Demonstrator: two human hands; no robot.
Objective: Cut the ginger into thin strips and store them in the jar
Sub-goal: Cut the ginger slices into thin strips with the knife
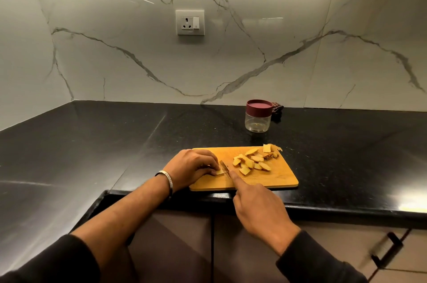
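Note:
A wooden cutting board [272, 178] lies at the front edge of the black counter. My left hand [191, 167] curls its fingers on a small ginger piece [219, 172] at the board's left end. My right hand [256, 204] grips a knife [224, 167], index finger stretched along the blade's back; the blade stands against that ginger piece. Several ginger slices [251, 163] lie piled on the board's right half, with peel scraps at its far right corner. A clear jar [257, 118] with a maroon lid on stands behind the board.
A dark patterned cloth [276, 108] lies behind the jar against the marble backsplash. A wall socket [190, 22] sits above. Brown cabinet doors with a black handle [388, 250] are under the counter edge.

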